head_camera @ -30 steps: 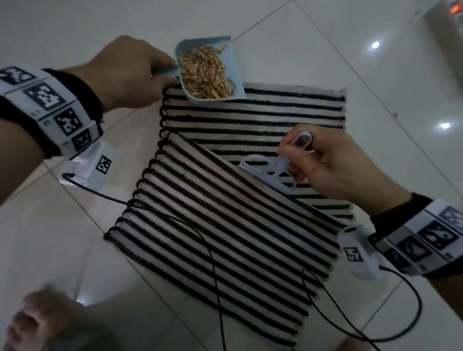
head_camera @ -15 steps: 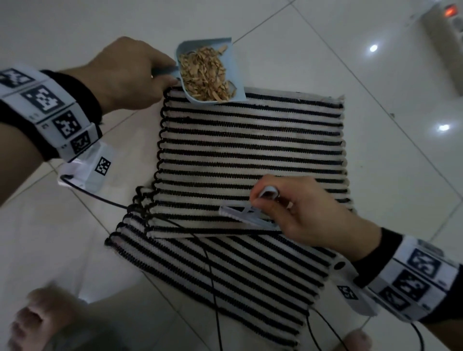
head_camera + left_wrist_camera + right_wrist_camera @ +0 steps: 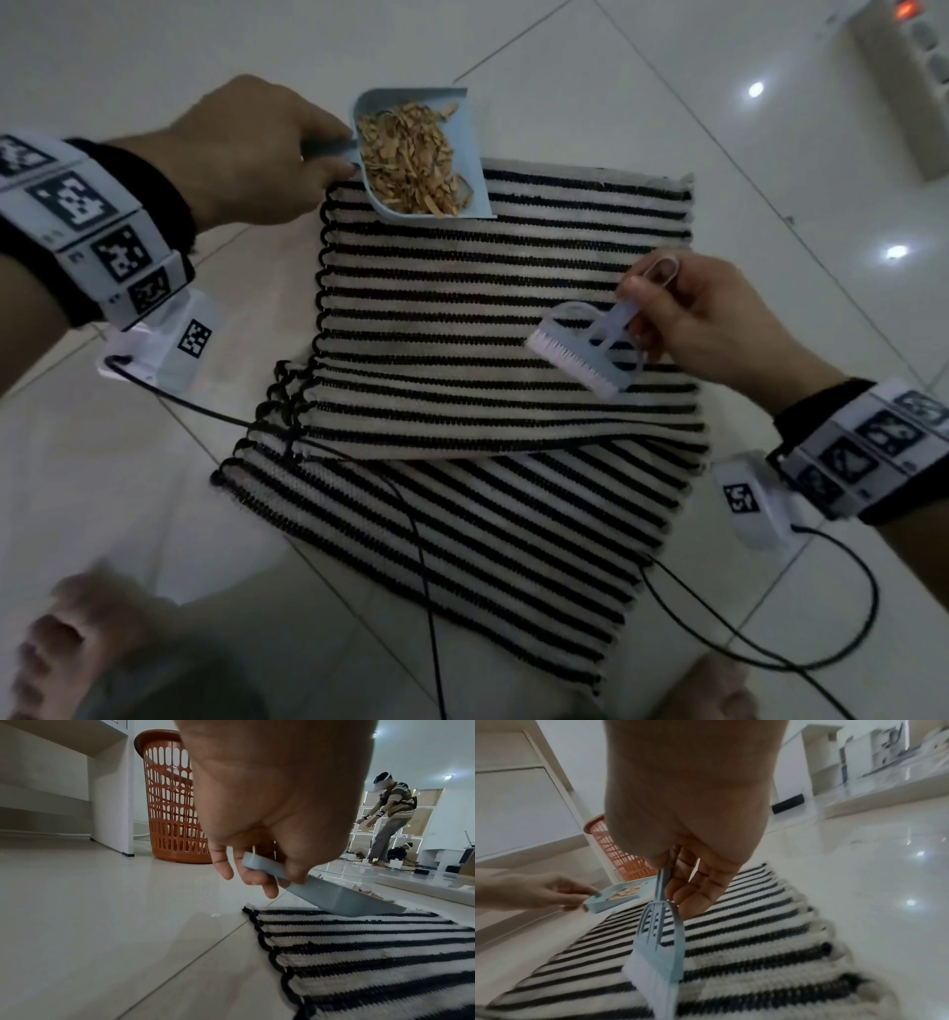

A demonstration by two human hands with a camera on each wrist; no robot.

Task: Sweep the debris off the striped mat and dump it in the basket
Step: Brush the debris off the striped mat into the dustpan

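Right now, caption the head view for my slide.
Left hand holds dustpan of wood chips; right hand holds brush over striped mat.

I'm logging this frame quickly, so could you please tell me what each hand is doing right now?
Left hand: grips the handle of the pale blue plastic dustpan.
Right hand: pinches the handle of the pale blue white-bristled hand brush.

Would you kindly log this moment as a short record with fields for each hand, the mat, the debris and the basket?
left hand: grips the handle of the dustpan, whose lip rests at the mat's far edge
right hand: holds the brush by its handle, above the mat
striped mat: on the tiled floor, near part folded over
debris: wood-coloured chips piled in the dustpan
basket: orange, upright on the floor beyond the mat; nothing dumped yet
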